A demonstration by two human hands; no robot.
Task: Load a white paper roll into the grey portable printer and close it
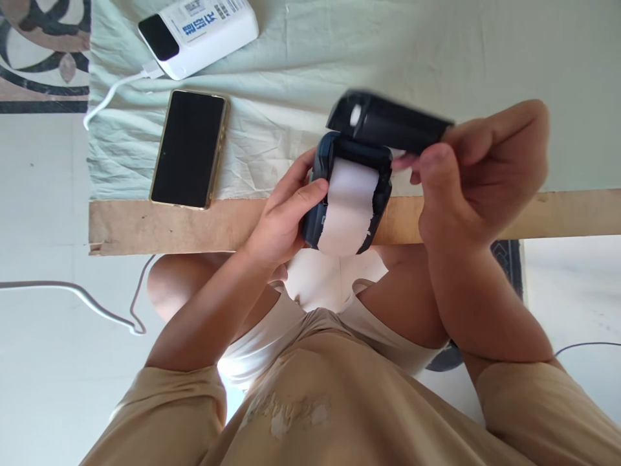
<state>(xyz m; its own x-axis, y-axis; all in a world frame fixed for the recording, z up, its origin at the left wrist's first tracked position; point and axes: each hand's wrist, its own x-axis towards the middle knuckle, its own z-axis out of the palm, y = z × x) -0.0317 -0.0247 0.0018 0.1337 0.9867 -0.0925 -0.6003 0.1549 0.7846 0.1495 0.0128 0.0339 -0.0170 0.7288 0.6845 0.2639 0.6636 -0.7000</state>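
Observation:
A small dark receipt printer (321, 220) is gripped by my left hand (286, 213), with the thumb on its near left side. White paper (350, 207) runs out of the printer's open bay and hangs over its near end, its edges torn. My right hand (470, 168) is closed on one end of a black cover-like piece (388, 123), slightly blurred, with a white spot near its far left end. This piece is tilted above the printer's far end; whether it is joined to the printer I cannot tell. My right fingertips come close to the printer's right side.
A phone (189, 149) lies on the pale green cloth (272, 110) left of the printer. Beyond it sits a white power bank (208, 39) with a white cable (114, 90) plugged in. The table's wooden edge (194, 226) crosses in front of my legs.

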